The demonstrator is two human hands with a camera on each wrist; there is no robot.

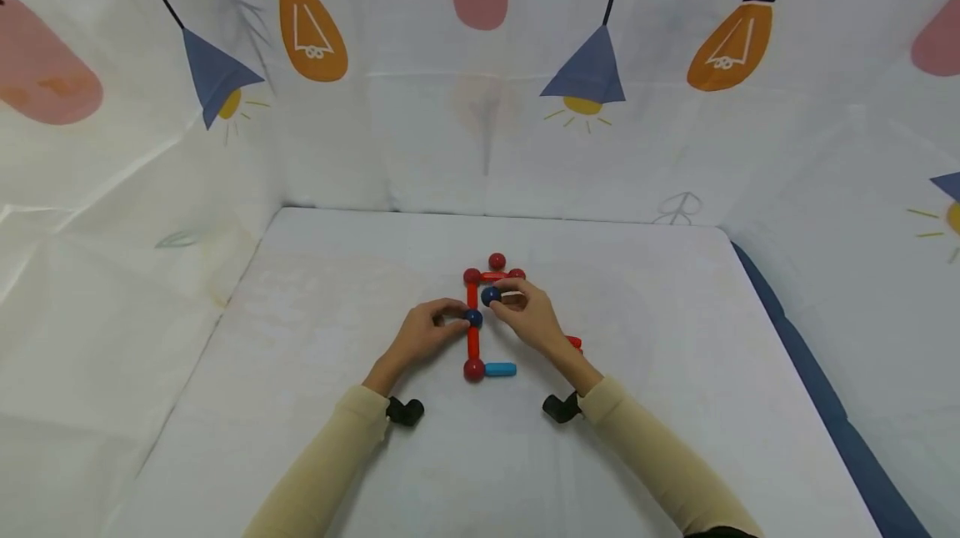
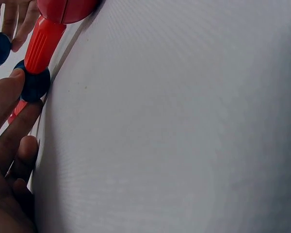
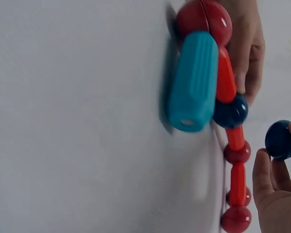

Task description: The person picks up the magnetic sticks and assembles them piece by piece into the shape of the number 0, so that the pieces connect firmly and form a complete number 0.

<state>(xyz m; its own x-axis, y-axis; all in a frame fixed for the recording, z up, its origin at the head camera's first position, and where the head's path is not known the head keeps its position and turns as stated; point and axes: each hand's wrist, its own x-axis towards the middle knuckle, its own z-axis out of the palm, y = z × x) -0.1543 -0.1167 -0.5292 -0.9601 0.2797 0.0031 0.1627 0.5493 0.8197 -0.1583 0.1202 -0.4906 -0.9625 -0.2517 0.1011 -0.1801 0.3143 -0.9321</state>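
My left hand point(image 1: 427, 334) pinches a dark blue ball point(image 1: 473, 318) between thumb and fingers. That ball joins two red rods in a line, one rod point(image 1: 473, 344) leading to a near red ball point(image 1: 474, 369) and the other point(image 1: 472, 296) to a far red ball point(image 1: 472, 275). A light blue rod point(image 3: 193, 82) sticks out to the right from the near ball, its outer end bare. Just right of the line, my right hand point(image 1: 534, 319) holds a second dark blue ball point(image 3: 280, 140) by its fingertips, apart from the rods.
At the far end a crosswise red rod point(image 1: 494, 276) reaches another red ball point(image 1: 517, 274). One more red ball point(image 1: 497, 261) sits just behind it. Red pieces point(image 1: 574, 343) show partly from under the right forearm. A patterned white cloth point(image 1: 420, 129) rises behind the white table point(image 1: 337, 254).
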